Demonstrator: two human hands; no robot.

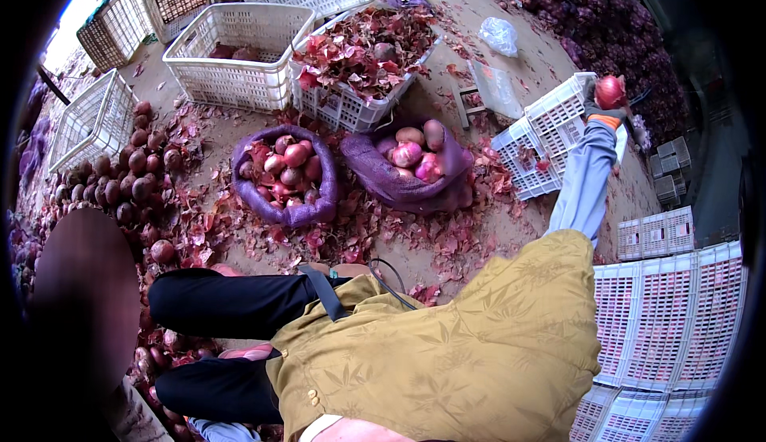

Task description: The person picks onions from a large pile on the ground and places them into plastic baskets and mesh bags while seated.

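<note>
My right hand [600, 113], in a dark glove with an orange cuff, is closed on a red onion [610, 91] at the end of my outstretched arm. It is over the far side of a white plastic crate [546, 127]. Only a blue sleeve [223, 430] of my left arm shows at the lower edge; the left hand is out of sight. Before my knees, one purple mesh sack [297, 217] with a rolled rim holds several red onions [291, 163]. Beside it, a second purple mesh sack [375, 172] holds larger pinkish onions [408, 153].
Loose onions [132, 175] are heaped at left among dry skins. A white crate [231, 87] and a crate heaped with onion skins [355, 111] stand beyond the sacks. Stacked white crates [662, 314] rise at right. A dark blurred oval shape [84, 298] covers the left side.
</note>
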